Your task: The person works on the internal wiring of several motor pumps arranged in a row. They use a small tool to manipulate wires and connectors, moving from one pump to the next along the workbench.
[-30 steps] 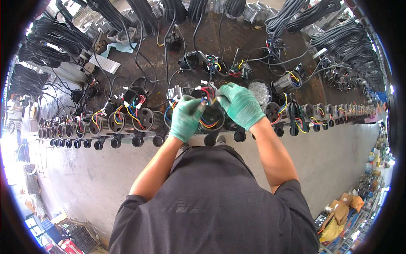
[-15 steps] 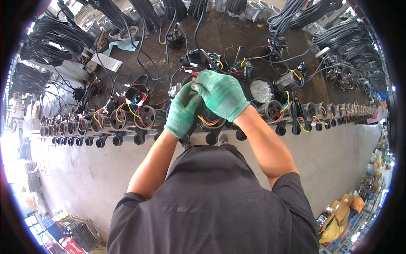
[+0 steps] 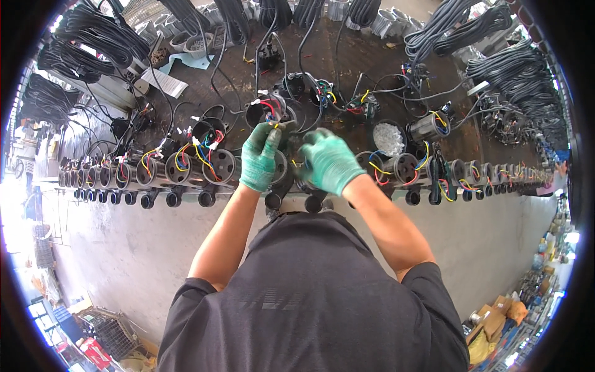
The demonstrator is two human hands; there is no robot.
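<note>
My left hand [image 3: 259,160], in a green knit glove, pinches thin coloured wires [image 3: 273,116] between thumb and finger. Red wires with white connectors rise from that pinch beside an open dark round housing [image 3: 255,115]. My right hand [image 3: 333,162], gloved the same way, is apart from the left and nearest the row of housings along the bench edge. Its fingers are smeared by motion, and whatever they may hold is not visible. To its right stands a dark round tub [image 3: 388,137] of small clear pieces.
Cylindrical housings [image 3: 218,166] with coloured wires line the near edge of the dark bench [image 3: 229,74]. Coiled black cables [image 3: 93,37] hang at the left, with more coils [image 3: 514,68] at the right. A paper sheet [image 3: 164,82] lies at the back left.
My hands were together over the wires and have parted. The right hand has moved down and to the right; the left stays near the wires, which now show above its fingertips.
</note>
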